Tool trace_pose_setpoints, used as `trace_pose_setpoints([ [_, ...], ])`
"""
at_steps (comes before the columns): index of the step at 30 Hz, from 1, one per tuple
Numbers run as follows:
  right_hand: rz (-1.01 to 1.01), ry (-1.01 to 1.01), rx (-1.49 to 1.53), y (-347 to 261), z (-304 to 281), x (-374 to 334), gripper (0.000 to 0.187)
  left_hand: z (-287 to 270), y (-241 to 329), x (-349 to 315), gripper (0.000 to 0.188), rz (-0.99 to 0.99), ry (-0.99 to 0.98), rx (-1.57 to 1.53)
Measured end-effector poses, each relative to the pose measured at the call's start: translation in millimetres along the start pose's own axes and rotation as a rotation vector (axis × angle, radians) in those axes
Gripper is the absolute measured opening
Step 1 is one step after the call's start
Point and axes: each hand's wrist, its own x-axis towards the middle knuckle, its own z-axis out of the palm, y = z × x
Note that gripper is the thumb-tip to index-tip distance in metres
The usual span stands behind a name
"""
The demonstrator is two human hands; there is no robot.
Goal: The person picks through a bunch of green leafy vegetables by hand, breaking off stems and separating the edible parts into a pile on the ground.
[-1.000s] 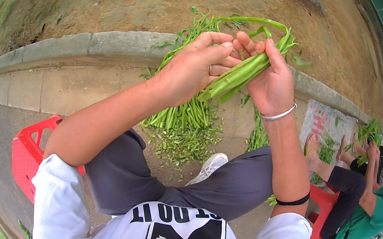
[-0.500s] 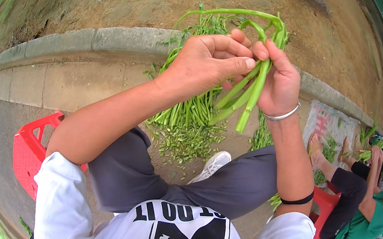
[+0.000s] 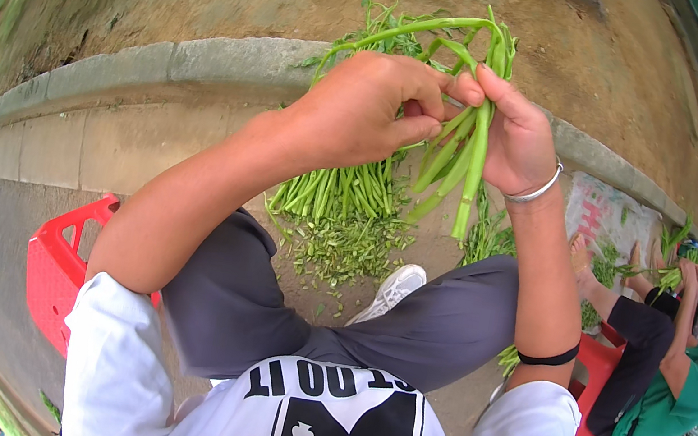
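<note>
Between the hands, green stems (image 3: 473, 169) were pinched by thumb and fingers of the right hand (image 3: 518, 144); the left hand (image 3: 376, 102) was curled at them, exact grip cannot be told. Compared with a second ago, the bundle had been loosened into separate hanging stems, so single ones were more easily reached. Below the hands, a stem pile (image 3: 333, 193) and small pieces (image 3: 344, 249) were seen; beyond, a kerb (image 3: 228, 60). Side room was left, bounded by a red stool (image 3: 51, 280) lower left and a co-worker (image 3: 683, 403) far right.

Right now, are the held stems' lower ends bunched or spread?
Spread: below the right hand, the green stems fan apart, showing gaps.
</note>
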Motion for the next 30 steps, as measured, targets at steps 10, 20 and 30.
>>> trace_pose_setpoints([
  [10, -0.048, -0.009, 0.182, 1, 7, 3, 0.036, 10, -1, 0, 0.005, 0.155, 0.149, 0.088],
  [20, -0.141, 0.142, 0.177, -5, 15, -2, 0.037, 8, 15, 2, 0.008, -0.081, 0.311, -0.268],
  [30, -0.055, 0.114, 0.130, -6, 17, -7, 0.037, -4, 15, 5, 0.008, -0.180, 0.408, -0.533],
])
